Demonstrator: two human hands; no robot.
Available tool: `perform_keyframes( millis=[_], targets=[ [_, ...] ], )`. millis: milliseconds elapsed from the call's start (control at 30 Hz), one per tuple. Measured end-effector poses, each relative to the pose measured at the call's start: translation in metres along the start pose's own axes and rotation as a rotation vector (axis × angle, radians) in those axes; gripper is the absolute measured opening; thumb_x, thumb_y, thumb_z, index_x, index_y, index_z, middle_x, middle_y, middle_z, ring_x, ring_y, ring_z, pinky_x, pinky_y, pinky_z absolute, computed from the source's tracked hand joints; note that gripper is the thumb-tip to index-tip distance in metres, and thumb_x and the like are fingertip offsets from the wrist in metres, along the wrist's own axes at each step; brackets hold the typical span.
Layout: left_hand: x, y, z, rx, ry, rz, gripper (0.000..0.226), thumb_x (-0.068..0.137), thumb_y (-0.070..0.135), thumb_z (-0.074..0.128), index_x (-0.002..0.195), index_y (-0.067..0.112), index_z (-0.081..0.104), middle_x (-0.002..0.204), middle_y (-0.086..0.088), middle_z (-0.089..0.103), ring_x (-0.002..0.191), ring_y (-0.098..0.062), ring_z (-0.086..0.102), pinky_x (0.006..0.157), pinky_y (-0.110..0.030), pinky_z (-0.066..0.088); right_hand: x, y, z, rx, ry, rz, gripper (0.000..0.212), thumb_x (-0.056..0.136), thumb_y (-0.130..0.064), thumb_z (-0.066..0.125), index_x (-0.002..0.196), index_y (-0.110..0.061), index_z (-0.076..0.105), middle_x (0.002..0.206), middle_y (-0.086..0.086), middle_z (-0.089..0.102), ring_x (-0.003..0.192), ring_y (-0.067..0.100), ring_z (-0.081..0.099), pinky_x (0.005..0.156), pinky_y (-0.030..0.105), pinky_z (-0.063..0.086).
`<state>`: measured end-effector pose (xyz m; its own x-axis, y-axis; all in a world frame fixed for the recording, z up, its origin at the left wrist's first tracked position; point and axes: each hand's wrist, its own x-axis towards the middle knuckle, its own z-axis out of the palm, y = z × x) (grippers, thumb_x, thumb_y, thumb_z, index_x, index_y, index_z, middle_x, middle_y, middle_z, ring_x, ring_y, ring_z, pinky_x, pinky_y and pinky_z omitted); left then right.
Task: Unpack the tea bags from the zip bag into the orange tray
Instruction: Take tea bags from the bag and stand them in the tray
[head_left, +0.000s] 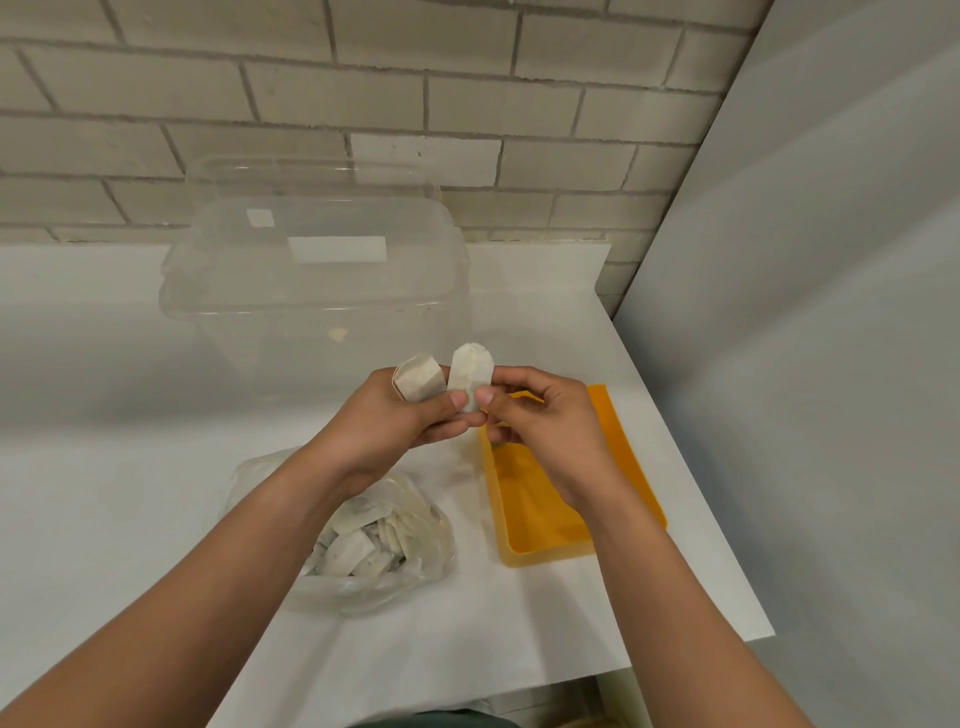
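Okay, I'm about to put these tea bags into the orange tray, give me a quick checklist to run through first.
1. Left hand grip on the left tea bag: ok, the fingers are curled round it.
2. Right hand grip on the right tea bag: ok, it is pinched at its lower end.
3. The two bags are separated: cannot tell, their lower ends are hidden by the fingers.
4. Orange tray is open side up under the right hand: ok.
5. Tray floor is free for dropping: cannot tell, the right hand covers part of it.
6. Zip bag is within reach on the table, with more bags inside: ok.
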<state>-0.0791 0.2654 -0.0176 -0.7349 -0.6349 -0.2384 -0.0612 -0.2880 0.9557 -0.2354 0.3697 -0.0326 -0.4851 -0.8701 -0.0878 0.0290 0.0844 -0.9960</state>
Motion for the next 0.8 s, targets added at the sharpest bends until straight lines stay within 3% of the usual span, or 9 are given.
perform_keyframes(
  millis=[200,367,567,800],
  targets=[
    [0.003,-0.002,0.001,-0.011,0.071,-0.068,0.027,0.099,0.0,0.064,0.124,0.0,0.054,0.114,-0.024,0.074,0.1,-0.031,0.077,0.08,-0.026,0.063,0.001,0.009,0.001,-0.063,0.043,-0.015,0.012,0.09,-0.018,0.079,0.101,-0.013,0.077,0.089,0.006,0.074,0.074,0.014,0.069,0.066,0.03,0.059],
    [0.004,-0.001,0.0,-0.031,0.136,-0.113,0.02,0.1,-0.008,0.05,0.112,0.008,0.047,0.116,-0.025,0.071,0.099,-0.032,0.077,0.077,-0.029,0.064,0.01,0.023,-0.014,-0.088,0.199,-0.067,0.01,0.092,-0.016,0.076,0.101,-0.019,0.078,0.088,-0.001,0.078,0.076,0.02,0.073,0.079,0.038,0.064],
    [0.006,-0.006,-0.006,0.103,0.165,-0.064,0.01,0.101,0.0,0.06,0.11,-0.003,0.063,0.115,-0.022,0.07,0.097,-0.023,0.079,0.077,-0.022,0.062,0.027,0.071,-0.038,-0.296,0.262,0.003,0.01,0.088,-0.024,0.079,0.093,-0.033,0.077,0.085,-0.01,0.076,0.076,0.016,0.074,0.083,0.046,0.062],
    [0.004,-0.008,-0.008,0.111,0.232,-0.017,0.016,0.093,-0.001,0.072,0.109,0.002,0.073,0.106,-0.019,0.077,0.09,-0.024,0.079,0.078,-0.024,0.063,0.04,0.105,-0.041,-0.545,0.079,0.138,0.012,0.084,-0.023,0.082,0.096,-0.027,0.082,0.081,-0.008,0.078,0.073,0.013,0.073,0.082,0.037,0.06]
  ],
)
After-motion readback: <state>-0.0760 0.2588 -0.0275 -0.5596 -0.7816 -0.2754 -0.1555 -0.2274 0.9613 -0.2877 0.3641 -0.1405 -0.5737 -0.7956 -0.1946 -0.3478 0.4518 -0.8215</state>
